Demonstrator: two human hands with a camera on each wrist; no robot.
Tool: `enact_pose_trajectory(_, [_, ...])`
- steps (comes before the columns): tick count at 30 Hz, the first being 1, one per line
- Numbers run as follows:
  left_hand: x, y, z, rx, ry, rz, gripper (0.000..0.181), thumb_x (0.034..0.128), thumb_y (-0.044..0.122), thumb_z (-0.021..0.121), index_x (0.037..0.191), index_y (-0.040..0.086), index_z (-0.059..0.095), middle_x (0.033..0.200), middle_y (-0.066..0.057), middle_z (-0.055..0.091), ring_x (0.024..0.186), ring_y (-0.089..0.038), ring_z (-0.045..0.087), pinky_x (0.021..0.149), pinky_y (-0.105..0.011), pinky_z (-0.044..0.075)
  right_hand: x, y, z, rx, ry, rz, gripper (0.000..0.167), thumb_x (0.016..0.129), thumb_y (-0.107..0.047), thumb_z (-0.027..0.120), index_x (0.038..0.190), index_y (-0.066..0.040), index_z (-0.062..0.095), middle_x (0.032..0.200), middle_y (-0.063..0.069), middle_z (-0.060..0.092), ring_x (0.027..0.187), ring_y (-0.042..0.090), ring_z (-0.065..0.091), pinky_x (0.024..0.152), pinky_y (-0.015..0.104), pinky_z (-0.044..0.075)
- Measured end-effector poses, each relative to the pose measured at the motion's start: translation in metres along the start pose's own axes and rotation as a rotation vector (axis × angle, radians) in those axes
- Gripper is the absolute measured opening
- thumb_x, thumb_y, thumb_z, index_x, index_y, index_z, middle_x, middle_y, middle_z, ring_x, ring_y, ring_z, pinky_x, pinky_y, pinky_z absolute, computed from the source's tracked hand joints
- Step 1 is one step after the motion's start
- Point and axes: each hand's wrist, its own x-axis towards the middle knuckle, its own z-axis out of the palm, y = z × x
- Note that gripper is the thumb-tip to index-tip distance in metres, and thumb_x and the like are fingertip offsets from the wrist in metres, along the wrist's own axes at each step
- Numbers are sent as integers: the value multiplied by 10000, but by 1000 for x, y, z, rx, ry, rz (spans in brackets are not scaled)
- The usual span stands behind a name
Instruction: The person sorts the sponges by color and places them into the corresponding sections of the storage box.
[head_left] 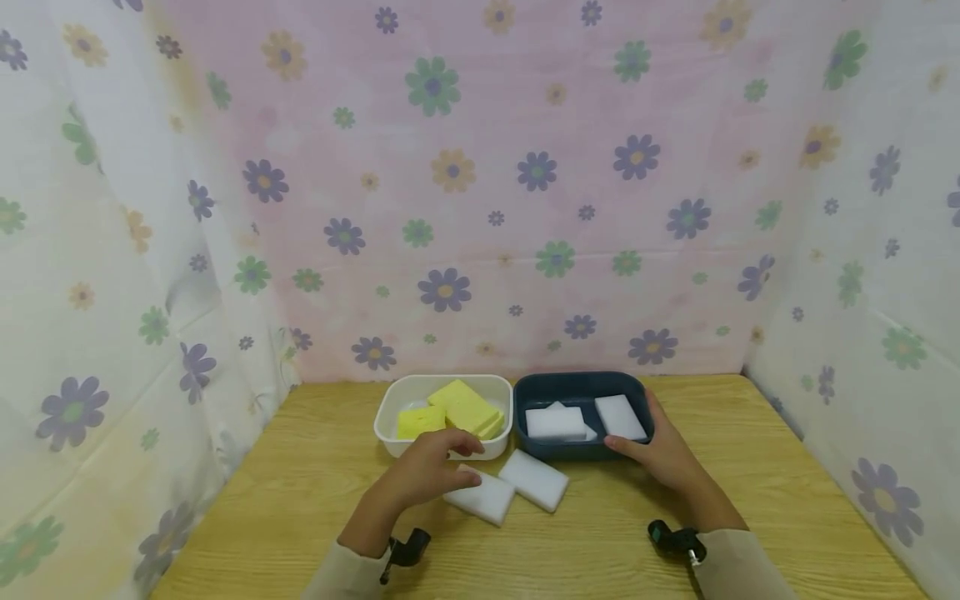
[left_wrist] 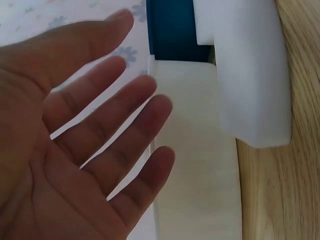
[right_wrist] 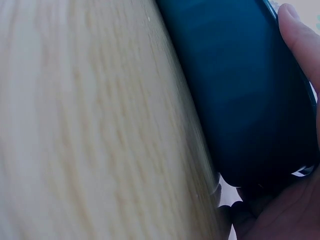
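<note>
My left hand [head_left: 427, 468], fingers spread and holding nothing, hovers over a white sponge [head_left: 483, 497] on the table. A second white sponge [head_left: 534, 480] lies against it to the right. Just beyond that hand stands a white plastic tub [head_left: 388, 421] with yellow sponges [head_left: 465, 407] in it. My right hand [head_left: 667, 450] grips the right end of a dark blue tub [head_left: 577, 451], thumb at its front rim and fingers around its far side. White sponges [head_left: 555, 423] lie inside this tub. In the right wrist view, the blue tub's side [right_wrist: 240, 90] shows beside the hand.
Both tubs stand side by side at the back of the wooden table [head_left: 570, 550], close to a flowered cloth backdrop [head_left: 495, 208]. Similar cloth hangs on the left and right. A small black wrist camera [head_left: 408, 547] is strapped to the left wrist, another camera [head_left: 675, 540] to the right.
</note>
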Motion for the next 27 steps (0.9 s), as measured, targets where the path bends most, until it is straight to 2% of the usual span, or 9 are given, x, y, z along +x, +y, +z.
enact_pose_trajectory(3, [-1,-4,-2,5,-45,-5,438,871,249,855,1264,123,707,1264,-41,723,1216,-252,654,1041,-545,513,0,-1,0,1,0,0,1254,888,-585,759,1651,-233,-173,1735,211,-36,1566,523,54,1187,747,160])
enact_pose_trajectory(7, [-3,-11,-4,8,-92,-33,527,829,271,888,1307,162,695,1312,9,710,1268,-226,632,1074,-528,495,1,-1,0,-1,5,-7,1260,884,-580,766,1659,-192,-148,1735,212,-29,1568,518,57,1192,741,157])
enact_pose_trajectory(13, [-3,-24,-4,-10,-136,-40,648,773,280,930,1358,161,677,1367,48,683,1339,-214,583,1131,-505,447,0,-2,0,-3,1,1,1252,891,-576,760,1653,-224,-168,1735,212,-29,1566,521,59,1189,745,161])
enact_pose_trajectory(20, [0,-35,0,-84,-181,-48,652,764,181,933,1359,134,670,1390,12,664,1382,-197,536,1173,-496,407,-2,-3,0,-6,-3,5,1244,895,-580,753,1650,-236,-174,1734,213,-29,1564,526,61,1185,748,166])
enact_pose_trajectory(27, [2,-37,1,-40,-190,-44,601,732,156,948,1281,198,707,1349,88,680,1287,-149,585,1125,-452,451,-2,-3,-1,-6,5,-6,1236,898,-569,756,1660,-203,-145,1734,217,-16,1561,530,72,1180,752,174])
